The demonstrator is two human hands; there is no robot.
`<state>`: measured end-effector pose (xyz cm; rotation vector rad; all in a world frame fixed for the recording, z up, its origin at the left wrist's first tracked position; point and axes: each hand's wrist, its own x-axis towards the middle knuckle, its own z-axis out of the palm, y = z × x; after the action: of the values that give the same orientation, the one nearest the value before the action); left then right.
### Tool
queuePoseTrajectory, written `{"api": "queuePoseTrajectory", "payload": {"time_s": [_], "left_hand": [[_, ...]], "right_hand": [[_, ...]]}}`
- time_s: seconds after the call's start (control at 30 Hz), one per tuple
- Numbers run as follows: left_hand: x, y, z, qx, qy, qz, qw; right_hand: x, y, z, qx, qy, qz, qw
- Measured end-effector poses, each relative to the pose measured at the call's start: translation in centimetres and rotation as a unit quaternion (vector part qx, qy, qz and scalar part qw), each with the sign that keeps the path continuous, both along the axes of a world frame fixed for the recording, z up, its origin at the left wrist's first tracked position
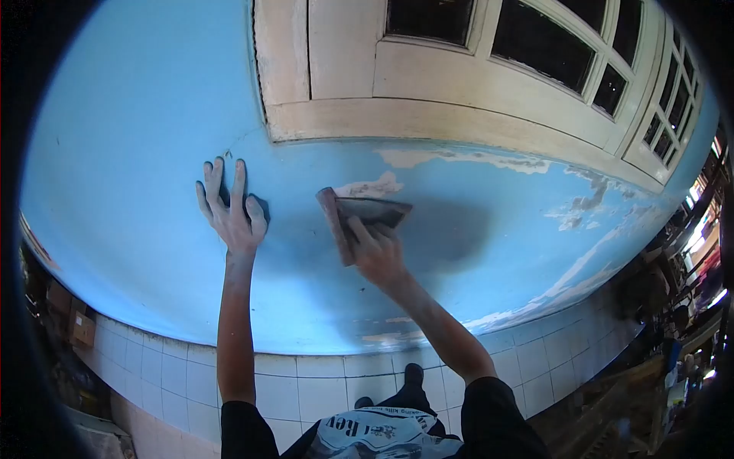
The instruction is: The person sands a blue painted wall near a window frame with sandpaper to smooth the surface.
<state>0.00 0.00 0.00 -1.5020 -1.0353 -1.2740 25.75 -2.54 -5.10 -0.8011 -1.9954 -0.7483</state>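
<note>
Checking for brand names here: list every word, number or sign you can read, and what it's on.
"Rev" (last letter uncertain): large dark letters on the white printed cloth at the person's chest.
Smaller line above it on the same cloth: too blurred to read.
Blue wall, window frame, sanding block in the right hand: no text.

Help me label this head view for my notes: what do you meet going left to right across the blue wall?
Brown boxes at the edge → left hand spread flat on the wall → right hand pressing a sanding pad to it → flaked paint patch.
</note>
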Motion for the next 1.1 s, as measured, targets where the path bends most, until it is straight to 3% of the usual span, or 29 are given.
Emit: {"api": "queuePoseTrajectory", "payload": {"time_s": [0.07, 0.1, 0.17, 0.2, 0.27, 0.4, 0.47, 0.5, 0.57, 0.6, 0.63, 0.7, 0.8, 0.83, 0.9, 0.97, 1.03, 1.1], "left_hand": [[-0.9, -0.1, 0.5, 0.019, -0.004, 0.003, 1.0], [0.7, -0.3, -0.2, 0.028, -0.033, 0.012, 0.999], [0.5, -0.1, 0.1, 0.002, -0.016, 0.018, 1.0], [0.2, -0.3, 0.1, -0.005, -0.012, 0.014, 1.0], [0.3, -0.3, 0.0, -0.003, -0.014, 0.022, 1.0], [0.1, -0.3, 0.3, 0.003, -0.012, 0.017, 1.0], [0.2, -0.2, 0.2, 0.006, -0.013, 0.011, 1.0], [0.2, -0.2, 0.3, 0.004, -0.012, 0.008, 1.0], [0.4, -0.2, 0.4, 0.016, -0.024, 0.012, 1.0], [0.6, -0.2, 0.3, 0.016, -0.023, 0.01, 1.0], [0.5, -0.2, 0.2, 0.018, -0.022, 0.006, 1.0], [0.1, 0.0, 0.5, 0.029, -0.021, 0.009, 0.999], [0.5, -0.2, 0.2, 0.02, -0.019, -0.001, 1.0], [0.5, -0.2, 0.3, 0.016, -0.022, 0.004, 1.0], [0.3, -0.3, 0.3, 0.015, -0.024, 0.016, 0.999], [0.3, -0.3, 0.3, 0.019, -0.023, 0.003, 1.0], [0.1, -0.1, 0.5, 0.025, -0.026, 0.006, 0.999], [0.5, -0.2, 0.1, 0.017, -0.029, 0.0, 0.999]], "right_hand": [[0.3, -0.2, 1.0, 0.031, 0.005, -0.083, 0.996], [1.6, -0.4, 2.7, 0.042, -0.022, -0.074, 0.996], [-0.2, -0.5, 4.3, 0.09, 0.177, -0.043, 0.979], [-0.9, -0.3, 2.8, 0.083, 0.181, -0.048, 0.979], [-1.1, 1.3, -0.5, 0.065, 0.035, -0.028, 0.997], [2.7, 0.0, 4.4, -0.006, 0.139, -0.045, 0.989], [2.3, -1.3, 7.9, 0.142, 0.21, -0.155, 0.955], [1.6, -1.4, 7.1, 0.14, 0.21, -0.159, 0.954], [-0.2, -1.4, 4.5, 0.071, 0.037, -0.087, 0.993], [-0.3, -1.5, 4.5, 0.094, 0.0, -0.064, 0.994], [0.2, -1.7, 4.7, 0.096, 0.002, -0.065, 0.993], [1.5, -1.9, 6.0, 0.052, 0.167, -0.097, 0.98], [-0.6, -0.3, 4.2, 0.123, 0.201, -0.106, 0.966], [-0.5, -0.5, 3.5, 0.123, 0.201, -0.112, 0.965], [-0.9, -1.0, 2.2, 0.075, 0.026, -0.048, 0.996], [1.0, 0.0, 2.5, 0.072, 0.031, -0.068, 0.995], [1.4, -0.6, 4.2, 0.054, 0.216, -0.117, 0.968], [-0.1, -1.4, 4.4, 0.004, 0.235, -0.066, 0.97]]}}
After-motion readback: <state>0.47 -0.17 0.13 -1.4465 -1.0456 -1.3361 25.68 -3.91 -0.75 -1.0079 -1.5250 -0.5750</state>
